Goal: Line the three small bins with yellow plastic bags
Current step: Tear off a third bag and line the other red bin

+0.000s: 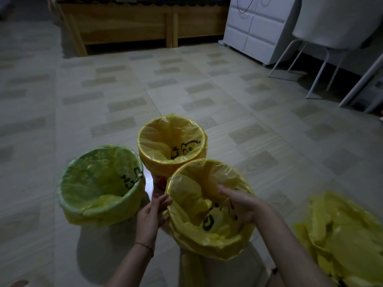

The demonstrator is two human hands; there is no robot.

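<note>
Three small bins stand close together on the tiled floor, each with a yellow plastic bag over its rim. The green bin [83, 183] is at the left, a yellow bin [145, 150] stands behind, and the nearest bin [182, 230] is in front at the right. My left hand [152, 212] rests with fingers apart against the outer left rim of the nearest bin. My right hand [236, 206] reaches down inside that bin, fingers spread against the yellow bag [194, 195] lining it.
A loose heap of yellow bags [344, 235] lies on the floor at the right. A wooden bed frame [128, 25] runs along the back. A white cabinet [257, 27] and white chair legs [319, 69] stand at the back right.
</note>
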